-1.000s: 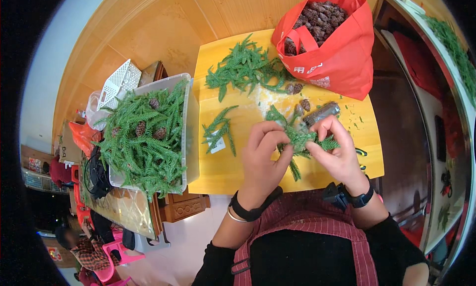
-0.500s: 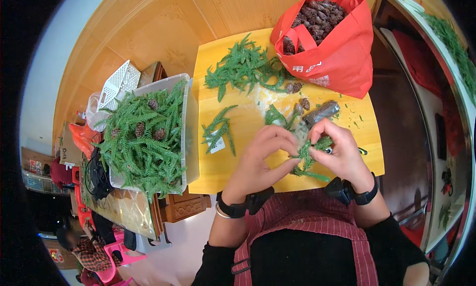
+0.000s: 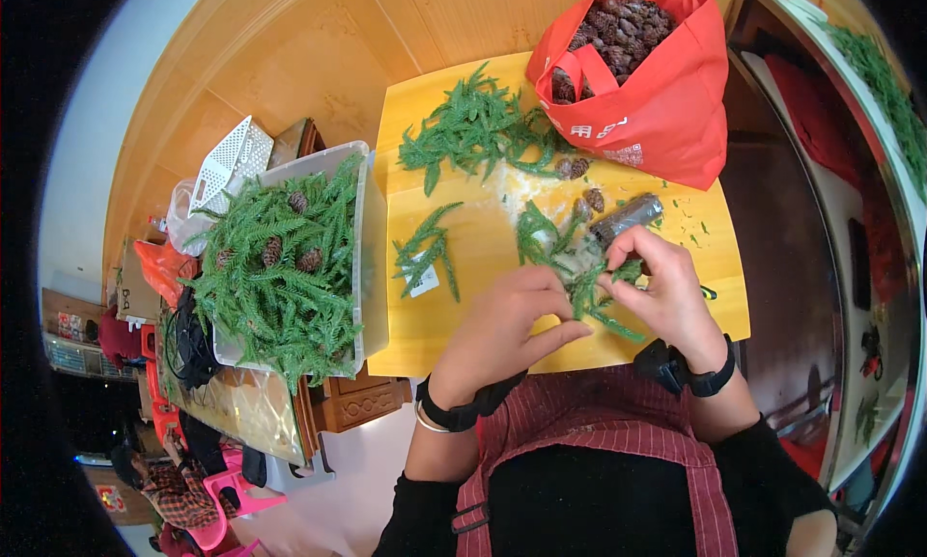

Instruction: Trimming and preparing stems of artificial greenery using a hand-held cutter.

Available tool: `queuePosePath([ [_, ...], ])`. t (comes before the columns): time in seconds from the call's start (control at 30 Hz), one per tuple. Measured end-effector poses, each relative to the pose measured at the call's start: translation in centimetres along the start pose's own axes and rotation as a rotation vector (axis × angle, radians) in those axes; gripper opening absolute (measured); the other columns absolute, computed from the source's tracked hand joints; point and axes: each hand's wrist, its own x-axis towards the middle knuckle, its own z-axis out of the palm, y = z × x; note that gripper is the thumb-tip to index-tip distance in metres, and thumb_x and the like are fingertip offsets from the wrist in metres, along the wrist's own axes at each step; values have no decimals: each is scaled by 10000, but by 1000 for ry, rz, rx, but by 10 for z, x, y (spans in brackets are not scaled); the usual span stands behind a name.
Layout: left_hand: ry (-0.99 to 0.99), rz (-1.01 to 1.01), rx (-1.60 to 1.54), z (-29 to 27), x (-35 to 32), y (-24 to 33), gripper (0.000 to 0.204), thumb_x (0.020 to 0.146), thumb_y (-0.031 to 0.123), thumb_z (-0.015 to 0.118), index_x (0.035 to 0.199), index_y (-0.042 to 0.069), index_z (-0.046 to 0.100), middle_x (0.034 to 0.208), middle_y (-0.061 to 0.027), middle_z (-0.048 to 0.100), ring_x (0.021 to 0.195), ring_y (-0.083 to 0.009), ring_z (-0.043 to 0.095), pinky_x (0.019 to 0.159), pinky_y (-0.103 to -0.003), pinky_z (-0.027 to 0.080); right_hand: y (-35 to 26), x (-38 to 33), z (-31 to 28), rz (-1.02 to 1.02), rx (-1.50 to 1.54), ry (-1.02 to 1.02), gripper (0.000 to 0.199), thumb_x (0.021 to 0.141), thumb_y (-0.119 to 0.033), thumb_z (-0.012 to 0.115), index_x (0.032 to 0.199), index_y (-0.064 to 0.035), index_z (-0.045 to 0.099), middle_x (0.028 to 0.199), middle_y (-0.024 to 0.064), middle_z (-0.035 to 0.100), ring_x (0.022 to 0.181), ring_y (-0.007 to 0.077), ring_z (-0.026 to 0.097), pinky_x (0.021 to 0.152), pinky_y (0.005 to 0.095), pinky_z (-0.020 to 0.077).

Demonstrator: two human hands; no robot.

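Observation:
My right hand (image 3: 668, 285) pinches a green artificial pine sprig (image 3: 610, 321) between thumb and fingers at the table's near edge. Beside it, my left hand (image 3: 502, 318) has its thumb stretched out and apart from its curled fingers, with nothing visible between them. More green sprig (image 3: 534, 231) and a pale, fuzzy clump (image 3: 579, 258) lie just beyond the hands. A dark cylinder with a shiny surface (image 3: 626, 219) and a small pine cone (image 3: 595, 201) rest close by. Left of these, a loose pine sprig (image 3: 446, 258) partly covers a white label (image 3: 423, 283).
At the table's back lie a pile of pine sprigs (image 3: 463, 123) and a red bag (image 3: 666, 123) full of pine cones. White powder (image 3: 517, 192) dusts the yellow tabletop (image 3: 415, 335). A clear bin (image 3: 372, 267) heaped with sprigs stands left. A person (image 3: 179, 489) sits farther off.
My left hand has drawn slightly back from the sprig, its thumb and fingers parting. My right hand keeps its pinch. The sprig by the pale clump has shifted toward the hands.

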Motion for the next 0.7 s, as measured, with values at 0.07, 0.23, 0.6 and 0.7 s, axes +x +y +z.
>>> queuePosePath([
  [0.07, -5, 51, -251, -2, 0, 2, 118, 744, 39, 620, 666, 20, 534, 731, -66, 520, 688, -206, 521, 608, -281, 401, 4, 0, 1, -24, 6, 53, 202, 678, -20, 661, 784, -33, 490, 738, 38, 555, 687, 135, 541, 625, 238, 422],
  [0.23, 189, -45, -406, 1, -11, -14, 40, 764, 25, 592, 788, 9, 565, 799, -61, 556, 748, -163, 530, 656, -259, 406, 3, 0, 0, -138, 84, 115, 201, 671, 18, 635, 735, -45, 455, 766, 68, 564, 762, 176, 569, 697, 269, 445],
  [0.6, 214, 40, -239, 1, 7, -1, 479, 715, 36, 662, 1166, 35, 499, 894, -41, 574, 862, -148, 535, 840, -296, 394, 5, 1, -1, -323, 172, 78, 202, 646, 35, 612, 707, -58, 443, 820, 103, 566, 839, 254, 582, 763, 350, 466],
  [0.7, 89, -56, -296, -2, 7, 0, 486, 697, 52, 686, 1148, 37, 505, 852, -23, 552, 828, -121, 518, 811, -273, 399, 5, 1, 0, -328, 158, 67, 195, 638, 21, 610, 708, -60, 447, 831, 105, 566, 833, 255, 582, 757, 349, 469],
])
